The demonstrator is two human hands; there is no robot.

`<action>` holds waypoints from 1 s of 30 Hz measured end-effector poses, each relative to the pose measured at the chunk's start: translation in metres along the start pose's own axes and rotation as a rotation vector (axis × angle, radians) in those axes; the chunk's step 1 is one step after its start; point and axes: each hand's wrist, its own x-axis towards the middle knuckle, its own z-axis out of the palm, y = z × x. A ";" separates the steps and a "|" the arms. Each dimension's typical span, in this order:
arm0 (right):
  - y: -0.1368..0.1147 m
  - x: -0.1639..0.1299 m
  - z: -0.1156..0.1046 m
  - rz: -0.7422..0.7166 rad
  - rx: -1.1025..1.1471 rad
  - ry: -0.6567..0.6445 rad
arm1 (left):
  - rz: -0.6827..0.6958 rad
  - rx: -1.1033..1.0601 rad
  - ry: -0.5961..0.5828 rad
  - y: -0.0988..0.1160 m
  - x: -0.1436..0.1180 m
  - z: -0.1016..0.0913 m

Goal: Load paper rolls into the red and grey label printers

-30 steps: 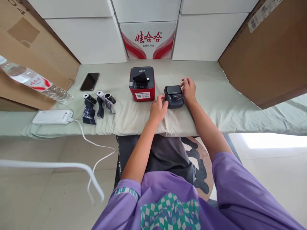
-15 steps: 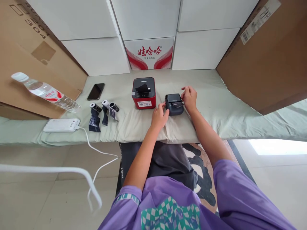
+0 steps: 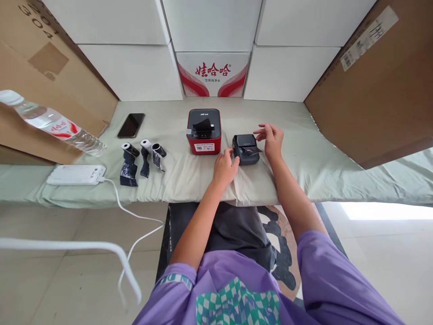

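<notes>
A small black label printer (image 3: 248,155) lies on the cloth-covered surface, with a dark printed paper strip (image 3: 252,150) sticking out of its slot toward the right. At its left side, my left hand (image 3: 225,168) holds the printer's near corner between bent fingers and thumb. My right hand (image 3: 273,139) is just off the printer's upper right, fingers loosely stretched and apart, with nothing visible in them. To the left of the printer stands a larger red-and-black printer (image 3: 204,145), a black paper piece curling from its top.
Farther left are several items: paper rolls (image 3: 130,150) with dark strips, a phone (image 3: 131,125), a white power bank (image 3: 76,175) with a cable (image 3: 135,212), and a tilted water bottle (image 3: 57,126). White boxes (image 3: 213,74) line the back; cardboard boxes (image 3: 379,99) flank both sides.
My right hand has drawn away from the printer to the right, and the paper strip shows more plainly. My left hand stays at the printer's left side. The view has shifted slightly.
</notes>
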 end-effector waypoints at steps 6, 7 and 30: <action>0.000 0.001 -0.004 0.011 0.038 0.019 | -0.008 0.024 -0.011 0.004 -0.002 -0.003; 0.000 0.001 -0.005 0.011 0.051 0.015 | -0.009 0.030 -0.013 0.005 -0.002 -0.004; -0.036 0.022 0.017 -0.174 -1.109 -0.654 | 0.021 0.096 0.010 0.006 0.000 -0.001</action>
